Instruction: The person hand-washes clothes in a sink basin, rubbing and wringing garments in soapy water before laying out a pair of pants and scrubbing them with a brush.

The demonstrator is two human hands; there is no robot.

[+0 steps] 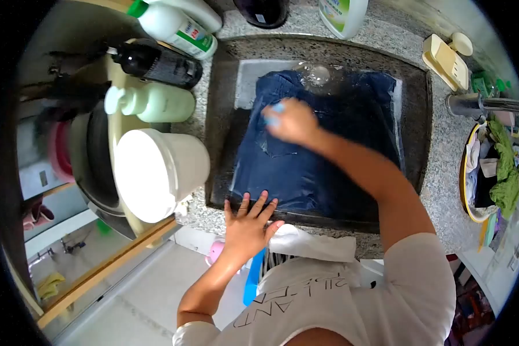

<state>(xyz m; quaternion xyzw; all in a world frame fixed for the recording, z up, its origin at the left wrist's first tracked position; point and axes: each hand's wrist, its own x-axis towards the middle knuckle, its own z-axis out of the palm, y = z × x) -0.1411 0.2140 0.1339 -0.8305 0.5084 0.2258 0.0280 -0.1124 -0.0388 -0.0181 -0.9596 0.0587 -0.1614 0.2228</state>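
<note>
A wet dark-blue garment [334, 167] lies spread out in a granite sink [418, 132]. My left hand [251, 217] is open, fingers spread, with its fingertips on the garment's near left edge at the front of the sink. My right hand [294, 121] is over the upper left part of the garment, its fingers closed around a small light-blue thing [273, 118]. Motion blur hides what kind of thing this is. At the far side of the sink, bubbly water [317, 75] shows by the garment's edge.
A white bucket [184, 167], a pale green pump bottle [167, 104], a black bottle [167, 66] and a white green-capped bottle [181, 32] stand left of the sink. To the right are a soap dish [447, 62], a metal faucet [466, 105] and a basin of clothes [466, 179].
</note>
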